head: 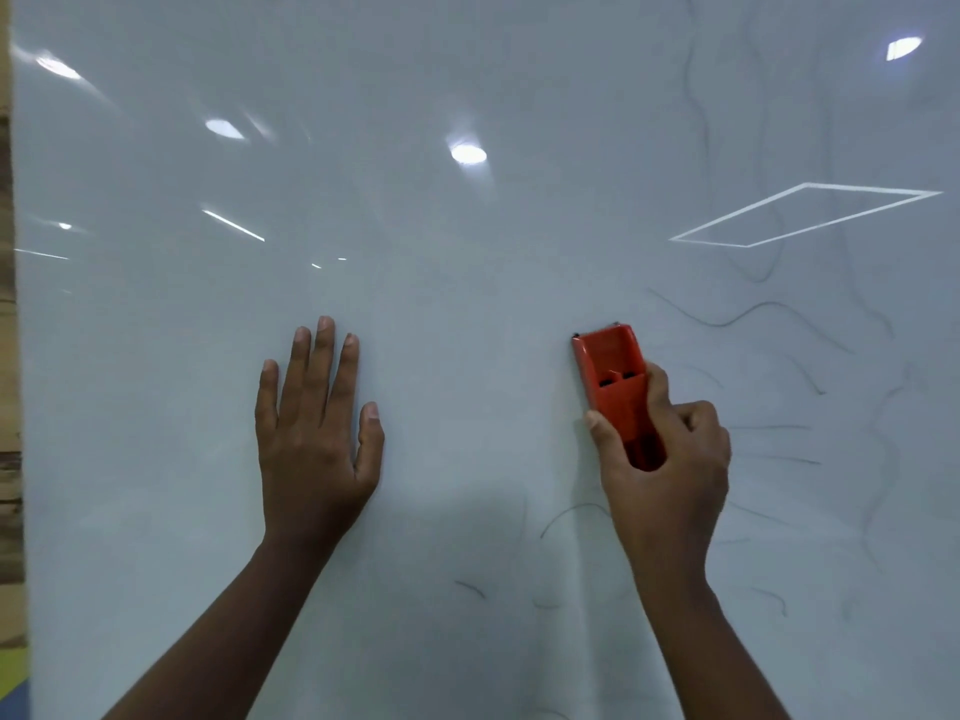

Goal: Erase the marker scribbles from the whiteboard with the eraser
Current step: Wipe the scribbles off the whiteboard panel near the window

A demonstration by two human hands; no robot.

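Observation:
A glossy whiteboard (467, 262) fills nearly the whole view. My right hand (670, 470) grips an orange-red eraser (610, 363), thumb on its left side and fingers curled over its right, holding it flat against the board right of centre. My left hand (311, 433) lies flat on the board with straight fingers, left of the eraser and apart from it. Thin dark marker scribbles (753, 314) run across the board's right part, above, beside and below my right hand. A few short strokes (470, 589) sit lower down between my forearms.
The board's left edge (18, 356) runs down the frame, with a wood-toned surface (8, 485) beyond it. Ceiling lights (467, 154) reflect as bright spots and lines on the board. The left and middle areas of the board show no marks.

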